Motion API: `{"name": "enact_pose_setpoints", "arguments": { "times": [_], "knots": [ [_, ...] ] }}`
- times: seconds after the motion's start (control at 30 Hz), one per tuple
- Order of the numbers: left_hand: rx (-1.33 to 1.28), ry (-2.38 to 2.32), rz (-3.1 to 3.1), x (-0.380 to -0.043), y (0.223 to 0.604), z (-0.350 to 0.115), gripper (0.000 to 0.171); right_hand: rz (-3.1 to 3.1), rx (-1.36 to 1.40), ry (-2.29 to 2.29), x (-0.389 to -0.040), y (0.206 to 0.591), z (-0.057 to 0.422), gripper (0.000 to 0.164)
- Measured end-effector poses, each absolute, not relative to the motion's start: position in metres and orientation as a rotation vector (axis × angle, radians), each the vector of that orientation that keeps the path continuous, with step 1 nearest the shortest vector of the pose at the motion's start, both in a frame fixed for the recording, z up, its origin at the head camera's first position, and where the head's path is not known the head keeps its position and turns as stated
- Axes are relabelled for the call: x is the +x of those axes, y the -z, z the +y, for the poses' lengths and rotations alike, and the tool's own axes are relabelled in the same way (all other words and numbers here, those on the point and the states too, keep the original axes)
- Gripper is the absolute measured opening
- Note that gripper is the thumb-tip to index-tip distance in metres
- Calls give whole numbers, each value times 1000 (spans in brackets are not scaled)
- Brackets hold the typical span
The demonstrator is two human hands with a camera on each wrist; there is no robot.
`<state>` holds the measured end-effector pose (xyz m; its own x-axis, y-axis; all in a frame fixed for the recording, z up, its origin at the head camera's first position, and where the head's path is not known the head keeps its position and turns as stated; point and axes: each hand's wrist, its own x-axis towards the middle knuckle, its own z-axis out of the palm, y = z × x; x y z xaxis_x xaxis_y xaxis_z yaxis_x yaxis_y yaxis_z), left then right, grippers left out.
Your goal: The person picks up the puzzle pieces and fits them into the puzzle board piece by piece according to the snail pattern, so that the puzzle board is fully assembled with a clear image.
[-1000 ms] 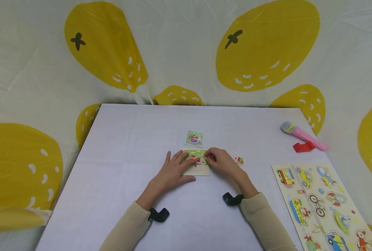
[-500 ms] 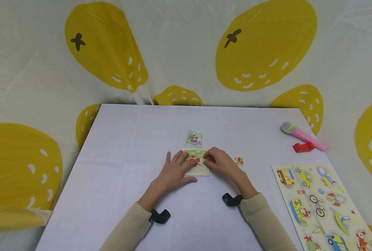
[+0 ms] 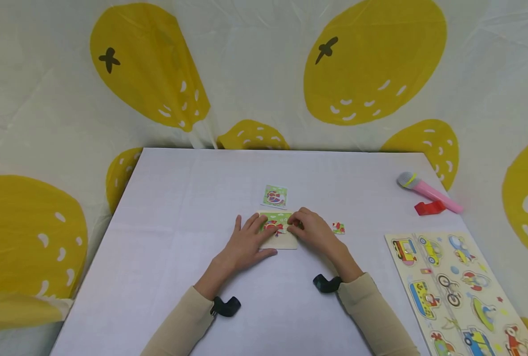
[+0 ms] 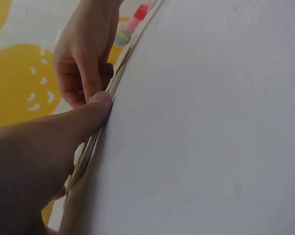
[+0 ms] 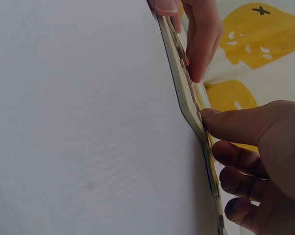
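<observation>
A small wooden puzzle board (image 3: 286,242) lies before me. Green and red picture pieces (image 3: 276,216) fill its far part; its near part is bare wood. My left hand (image 3: 242,243) rests on its left side with fingers spread over the picture, the thumb by the near edge. At the board's right side, my right hand (image 3: 316,232) pinches a puzzle piece between thumb and index finger, low against the board; the piece is mostly hidden by the fingers. The right wrist view shows the right thumb (image 5: 226,122) right at the board's surface. Another puzzle piece (image 3: 338,228) lies loose beyond the right hand.
A green picture card (image 3: 275,196) lies just beyond the board. On the right are a pink toy microphone (image 3: 428,192), a red item (image 3: 429,207) and a large vehicle puzzle board (image 3: 462,291). The white table (image 3: 193,183) backs onto a lemon-patterned cloth (image 3: 255,64).
My right fingertips have shifted slightly left over the board's right side. The left hand keeps its place on the board, and the loose piece has not moved.
</observation>
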<state>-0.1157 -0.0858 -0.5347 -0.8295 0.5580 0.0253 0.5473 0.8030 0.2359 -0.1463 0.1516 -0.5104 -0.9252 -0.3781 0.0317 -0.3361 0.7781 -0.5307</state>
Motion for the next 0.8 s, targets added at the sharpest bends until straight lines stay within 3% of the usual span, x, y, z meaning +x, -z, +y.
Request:
{"name": "enact_pose_setpoints", "arguments": {
  "times": [0.47, 0.8],
  "knots": [
    [964, -440, 2905, -121, 531, -99, 60, 2908, -594, 820, -147, 511, 150, 16],
    [844, -591, 2918, -107, 528, -108, 62, 2916, -576, 812, -140, 511, 163, 32]
  ]
}}
